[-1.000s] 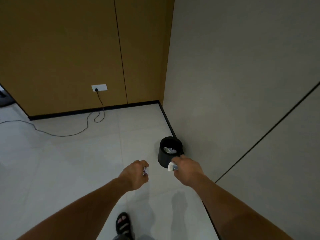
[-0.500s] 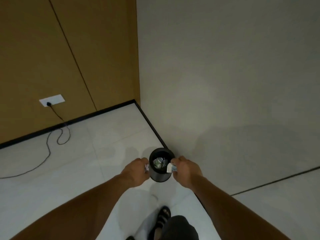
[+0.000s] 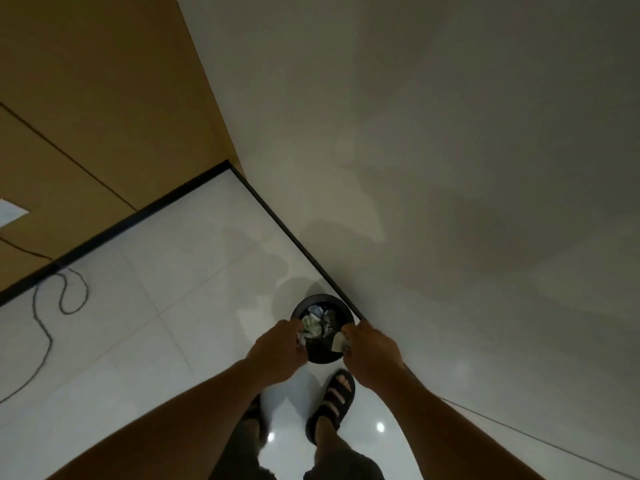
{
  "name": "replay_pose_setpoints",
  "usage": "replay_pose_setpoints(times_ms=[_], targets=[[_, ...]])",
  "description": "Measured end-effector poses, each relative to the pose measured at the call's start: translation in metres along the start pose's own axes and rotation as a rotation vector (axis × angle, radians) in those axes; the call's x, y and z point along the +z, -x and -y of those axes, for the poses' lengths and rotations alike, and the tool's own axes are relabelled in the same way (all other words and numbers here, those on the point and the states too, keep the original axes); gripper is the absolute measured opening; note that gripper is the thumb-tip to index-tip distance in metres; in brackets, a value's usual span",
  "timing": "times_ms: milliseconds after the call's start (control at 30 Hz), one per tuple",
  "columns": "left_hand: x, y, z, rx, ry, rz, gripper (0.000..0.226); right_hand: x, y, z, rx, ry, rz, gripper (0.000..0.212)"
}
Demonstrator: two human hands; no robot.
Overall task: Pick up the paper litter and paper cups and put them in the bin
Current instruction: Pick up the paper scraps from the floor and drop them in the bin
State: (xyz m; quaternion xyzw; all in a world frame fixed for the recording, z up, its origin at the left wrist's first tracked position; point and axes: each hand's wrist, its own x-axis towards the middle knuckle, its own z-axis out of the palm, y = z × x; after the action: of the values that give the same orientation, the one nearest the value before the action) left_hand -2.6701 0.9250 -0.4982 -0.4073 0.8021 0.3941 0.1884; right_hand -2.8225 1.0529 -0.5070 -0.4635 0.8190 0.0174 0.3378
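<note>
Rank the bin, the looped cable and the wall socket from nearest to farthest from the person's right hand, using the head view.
1. Bin: directly beside the right hand, just to its left.
2. Looped cable: far off to the left.
3. Wall socket: farther still, at the picture's left edge.

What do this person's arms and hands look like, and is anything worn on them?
Bare throughout: the left hand and right hand have no gloves, and no sleeve, watch or ring shows on either arm up to the frame edge. Lower down, black strapped sandals and dark shorts.
</note>
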Motion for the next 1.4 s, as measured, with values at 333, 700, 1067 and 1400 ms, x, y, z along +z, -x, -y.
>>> replay_pose_setpoints(times_ms=[333, 700, 1067, 1400], targets=[[0.083, -0.226, 0.073, 0.076, -0.093, 0.247, 0.046, 0.140, -0.189, -0.031, 0.335, -0.252, 0.041, 0.040], [0.095, -0.258, 0.119, 0.062, -0.173, 0.410, 0.085, 0.169, -0.196, -0.043, 0.479, -0.410, 0.076, 0.063], [-0.046, -0.130, -0.007, 0.222, -0.164, 0.202, 0.071, 0.002, -0.070, 0.010, 0.337, -0.311, -0.036, 0.061], [-0.127, -0.051, -0.052, 0.544, -0.571, 0.216, 0.078, -0.068, 0.044, 0.064, 0.550, -0.274, -0.256, 0.069]])
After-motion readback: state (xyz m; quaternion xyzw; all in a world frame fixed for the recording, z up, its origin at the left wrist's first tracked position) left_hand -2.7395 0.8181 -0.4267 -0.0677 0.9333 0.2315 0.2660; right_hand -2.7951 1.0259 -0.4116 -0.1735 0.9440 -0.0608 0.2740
